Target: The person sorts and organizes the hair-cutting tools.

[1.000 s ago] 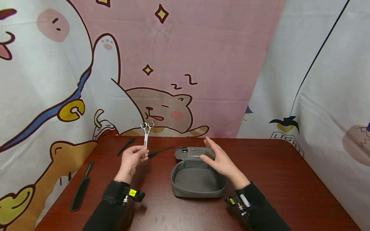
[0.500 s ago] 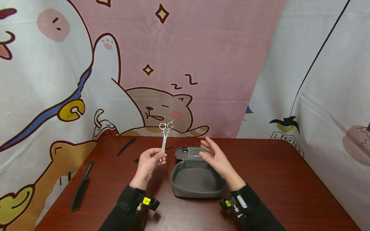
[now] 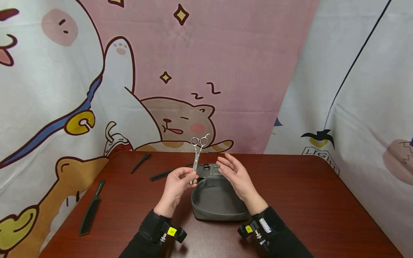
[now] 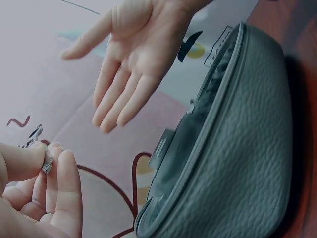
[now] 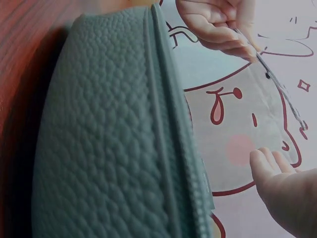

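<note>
My left hand (image 3: 179,184) pinches silver scissors (image 3: 197,157) by the blade end between thumb and fingers. Their finger rings point up, and the blade tips are partly hidden by the fingers. Just right of them stands a grey textured zip case (image 3: 222,215) with its lid folded back. My right hand (image 3: 238,177) hovers over the case's right side, holding nothing. In the left wrist view its fingers (image 4: 126,96) are straight. The right wrist view shows the scissors (image 5: 280,89) slanting from the left hand, above the case (image 5: 109,124).
On the left of the brown table (image 3: 290,193) lie a black blade-shaped tool with a handle (image 3: 90,213) and a small black clip-like item (image 3: 141,163). A thin black comb-like item (image 3: 160,176) lies behind my left hand. A printed cloth (image 3: 251,71) hangs behind.
My left hand has carried the scissors rightward to the left edge of the case. My right hand has shifted slightly left over the case.
</note>
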A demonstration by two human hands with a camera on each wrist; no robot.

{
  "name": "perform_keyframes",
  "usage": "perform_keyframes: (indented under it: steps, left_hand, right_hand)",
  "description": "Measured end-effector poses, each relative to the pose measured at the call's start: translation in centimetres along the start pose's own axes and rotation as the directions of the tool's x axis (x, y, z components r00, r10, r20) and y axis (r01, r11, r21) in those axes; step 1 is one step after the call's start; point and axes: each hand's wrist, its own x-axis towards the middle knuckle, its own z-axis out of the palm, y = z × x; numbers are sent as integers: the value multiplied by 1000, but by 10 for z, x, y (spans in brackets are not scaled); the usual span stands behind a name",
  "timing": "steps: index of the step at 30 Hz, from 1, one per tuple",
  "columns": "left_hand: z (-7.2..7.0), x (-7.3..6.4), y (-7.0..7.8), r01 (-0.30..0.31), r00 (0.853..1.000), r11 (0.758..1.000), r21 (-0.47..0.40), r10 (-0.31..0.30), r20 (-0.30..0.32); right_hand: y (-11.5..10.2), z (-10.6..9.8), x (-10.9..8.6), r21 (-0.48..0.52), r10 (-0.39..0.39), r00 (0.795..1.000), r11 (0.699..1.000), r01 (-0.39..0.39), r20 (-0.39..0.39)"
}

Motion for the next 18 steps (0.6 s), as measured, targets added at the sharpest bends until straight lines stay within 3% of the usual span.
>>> perform_keyframes:
  steps: [10,18]
  left_hand:
    - [18,-10,0,-50,994,998,29,46,100]
    - [28,-13,-2,-74,992,995,71,66,106]
  right_hand:
    - [3,10,0,29,-15,999,999,16,-41]
    - [2,18,2,55,-7,998,998,11,-60]
